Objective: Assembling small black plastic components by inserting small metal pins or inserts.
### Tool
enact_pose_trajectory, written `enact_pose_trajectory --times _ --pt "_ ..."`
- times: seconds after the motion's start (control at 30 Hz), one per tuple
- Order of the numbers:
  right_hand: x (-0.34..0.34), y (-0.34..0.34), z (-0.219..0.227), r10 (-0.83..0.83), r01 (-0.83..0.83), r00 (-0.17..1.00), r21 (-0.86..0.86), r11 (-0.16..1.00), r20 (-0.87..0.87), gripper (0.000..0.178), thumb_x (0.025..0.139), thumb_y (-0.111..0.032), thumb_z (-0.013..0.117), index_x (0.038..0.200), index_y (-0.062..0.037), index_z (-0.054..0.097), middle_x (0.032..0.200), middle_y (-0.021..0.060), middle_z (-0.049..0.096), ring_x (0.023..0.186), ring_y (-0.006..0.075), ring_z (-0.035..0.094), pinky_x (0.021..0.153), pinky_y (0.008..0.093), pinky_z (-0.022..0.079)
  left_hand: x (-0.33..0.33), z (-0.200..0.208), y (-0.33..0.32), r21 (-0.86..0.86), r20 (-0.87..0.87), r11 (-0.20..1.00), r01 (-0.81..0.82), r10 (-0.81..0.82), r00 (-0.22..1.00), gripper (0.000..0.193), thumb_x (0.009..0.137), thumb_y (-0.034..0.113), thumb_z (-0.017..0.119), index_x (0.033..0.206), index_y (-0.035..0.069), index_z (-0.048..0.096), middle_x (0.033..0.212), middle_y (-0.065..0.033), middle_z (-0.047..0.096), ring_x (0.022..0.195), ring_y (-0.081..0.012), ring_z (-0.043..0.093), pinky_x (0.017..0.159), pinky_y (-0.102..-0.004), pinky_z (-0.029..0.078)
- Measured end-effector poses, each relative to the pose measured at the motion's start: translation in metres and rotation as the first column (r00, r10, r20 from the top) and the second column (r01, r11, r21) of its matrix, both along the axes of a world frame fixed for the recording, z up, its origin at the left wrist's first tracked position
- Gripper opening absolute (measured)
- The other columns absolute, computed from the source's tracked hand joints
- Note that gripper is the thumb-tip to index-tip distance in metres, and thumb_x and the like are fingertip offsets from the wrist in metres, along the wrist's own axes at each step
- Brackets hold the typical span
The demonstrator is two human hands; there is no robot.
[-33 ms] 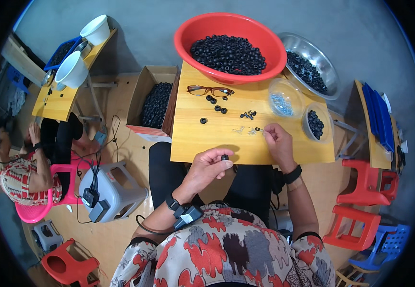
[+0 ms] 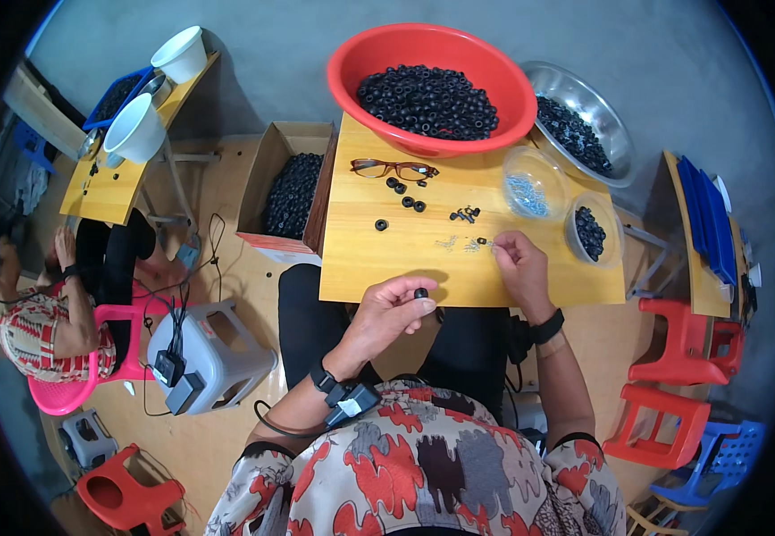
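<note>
My left hand point(image 2: 394, 305) is closed at the table's front edge, pinching a small black ring-shaped plastic part point(image 2: 420, 293) between thumb and forefinger. To its right, my right hand point(image 2: 521, 268) reaches over the yellow wooden table point(image 2: 360, 272) with thumb and forefinger pressed together. What they hold, if anything, is too small to make out. By those fingertips lie several tiny silvery pins point(image 2: 471, 247). A little pile of small black pieces point(image 2: 464, 214) sits just beyond. Farther left, several loose black rings point(image 2: 381, 225) are scattered below a pair of glasses point(image 2: 393, 170).
A big red basin point(image 2: 343, 85) of black parts stands at the back, beside a metal bowl point(image 2: 615, 121). Clear tubs hold bluish pins point(image 2: 527, 195) and black pieces point(image 2: 589, 234). Left are a carton point(image 2: 258, 192), a grey stool point(image 2: 217, 348) and a seated person point(image 2: 57, 330); right, red stools point(image 2: 664, 424).
</note>
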State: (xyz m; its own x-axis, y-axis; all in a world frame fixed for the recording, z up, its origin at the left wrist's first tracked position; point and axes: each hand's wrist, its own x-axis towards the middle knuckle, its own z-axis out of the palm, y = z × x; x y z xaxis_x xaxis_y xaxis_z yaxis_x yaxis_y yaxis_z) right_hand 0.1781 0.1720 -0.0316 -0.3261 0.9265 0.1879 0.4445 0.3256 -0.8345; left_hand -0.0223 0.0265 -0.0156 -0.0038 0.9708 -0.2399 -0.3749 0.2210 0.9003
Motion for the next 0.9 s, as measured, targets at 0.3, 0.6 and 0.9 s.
enact_pose_trajectory --times 0.3,0.6,0.9 --pt "-0.014 -0.015 0.029 0.089 -0.171 0.936 -0.22 0.96 -0.342 0.009 0.082 0.002 0.06 0.091 -0.0003 0.061 0.079 -0.0023 0.059 0.069 0.0033 0.052 0.063 0.0177 0.043 0.002 0.003 -0.002 0.039 0.047 0.999 0.024 -0.026 0.999 0.024 0.092 0.015 0.054 0.112 0.003 0.058 0.079 0.0018 0.055 0.06 -0.0035 0.049 0.054 -0.0172 0.043" --pt "-0.017 -0.019 0.032 0.126 -0.182 0.957 -0.202 0.962 -0.261 0.012 0.081 0.002 0.06 0.093 0.0 0.062 0.083 -0.0008 0.06 0.074 0.0055 0.054 0.069 0.0197 0.045 0.0 0.005 0.003 -0.021 0.024 1.0 0.018 -0.018 1.0 0.021 0.094 0.016 0.051 0.108 0.002 0.058 0.074 0.0017 0.055 0.055 -0.0032 0.046 0.05 -0.0167 0.039" --pt "-0.033 -0.049 0.042 0.266 -0.375 0.886 -0.248 0.893 -0.381 0.012 0.083 0.004 0.059 0.094 0.0002 0.057 0.089 0.0 0.058 0.079 0.0049 0.054 0.071 0.0193 0.044 0.006 0.007 0.014 0.07 0.064 0.997 0.023 -0.027 0.998 0.027 0.093 0.017 0.052 0.115 0.002 0.057 0.073 0.0038 0.052 0.056 -0.0015 0.044 0.05 -0.0156 0.037"
